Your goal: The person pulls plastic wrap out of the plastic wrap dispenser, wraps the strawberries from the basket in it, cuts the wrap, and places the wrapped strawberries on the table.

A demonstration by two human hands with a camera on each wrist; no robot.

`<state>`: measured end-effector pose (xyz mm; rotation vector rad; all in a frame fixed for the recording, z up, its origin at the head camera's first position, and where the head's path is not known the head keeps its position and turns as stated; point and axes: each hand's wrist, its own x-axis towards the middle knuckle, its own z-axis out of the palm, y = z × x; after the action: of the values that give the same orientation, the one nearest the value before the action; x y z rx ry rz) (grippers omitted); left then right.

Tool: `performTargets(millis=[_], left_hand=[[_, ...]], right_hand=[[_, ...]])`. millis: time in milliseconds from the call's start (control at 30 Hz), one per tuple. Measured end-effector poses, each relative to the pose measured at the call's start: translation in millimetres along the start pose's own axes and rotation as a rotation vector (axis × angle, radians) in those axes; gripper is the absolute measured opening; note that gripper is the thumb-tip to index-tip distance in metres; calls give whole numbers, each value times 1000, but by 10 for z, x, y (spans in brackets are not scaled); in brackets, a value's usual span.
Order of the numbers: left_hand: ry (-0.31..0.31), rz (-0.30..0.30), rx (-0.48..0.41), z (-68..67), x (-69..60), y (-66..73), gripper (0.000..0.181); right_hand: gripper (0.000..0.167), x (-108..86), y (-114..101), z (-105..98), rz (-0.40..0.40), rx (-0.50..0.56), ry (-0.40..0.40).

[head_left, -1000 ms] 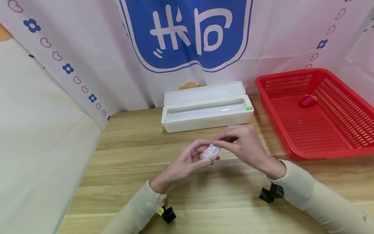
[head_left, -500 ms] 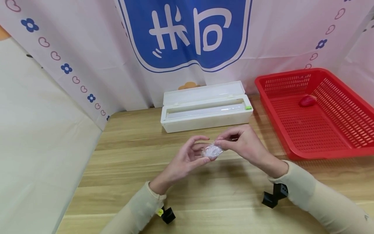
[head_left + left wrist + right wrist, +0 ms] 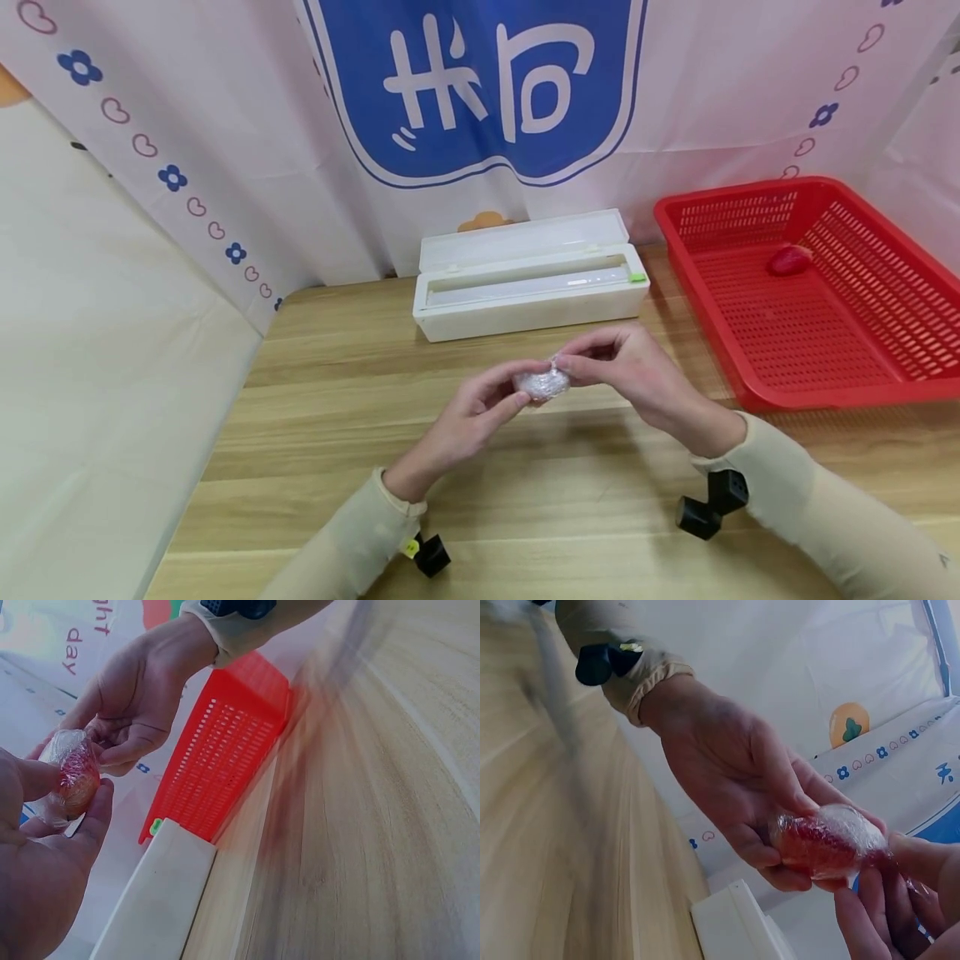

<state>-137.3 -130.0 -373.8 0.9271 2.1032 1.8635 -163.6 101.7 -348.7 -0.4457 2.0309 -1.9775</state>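
A small rounded red thing wrapped in clear cling film (image 3: 543, 384) is held above the table between both hands; its kind is hard to tell through the film. The left hand (image 3: 468, 412) grips it from the left, with thumb and fingers around its body. At its right end, the right hand (image 3: 645, 371) pinches the gathered film between thumb and fingers. In the left wrist view, the wrapped red thing (image 3: 78, 776) shows a yellowish-orange lower end. The right wrist view shows film (image 3: 847, 829) bunched and shiny around it.
Behind the hands stands a long white cling film box (image 3: 532, 308), its lid (image 3: 525, 237) raised and a roll inside. A red plastic basket (image 3: 787, 333) at the right contains a small dark-red thing (image 3: 790, 259). A printed curtain (image 3: 300, 167) hangs behind the wooden table (image 3: 322, 400).
The wrapped thing has turned in the left hand, whose fingers lifted off and closed around it again. The right hand still pinches the film and has shifted slightly right.
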Motion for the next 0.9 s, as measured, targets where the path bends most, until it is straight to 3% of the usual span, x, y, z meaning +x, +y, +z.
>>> performTargets(millis=[167,333,400,600,900], left_hand=[[-11,-44,-77,14,0,25,35],[-17,-48,-173,22,8,61,35],[-14,-41,-204,15,12,71,35],[-13,-24,-250,-11,2,75,37],[-17,-28,-276,-15,-10,63,36]], right_hand=[[33,-35,-15,-11,-115,-138,28],[23,-65,2,-16,-455,-256,83],[19,-68,1,-30,-545,-271,73],[17,-60,-26,-53,-503,-278,20],[13,-51,-19,-5,-479,-360,38]])
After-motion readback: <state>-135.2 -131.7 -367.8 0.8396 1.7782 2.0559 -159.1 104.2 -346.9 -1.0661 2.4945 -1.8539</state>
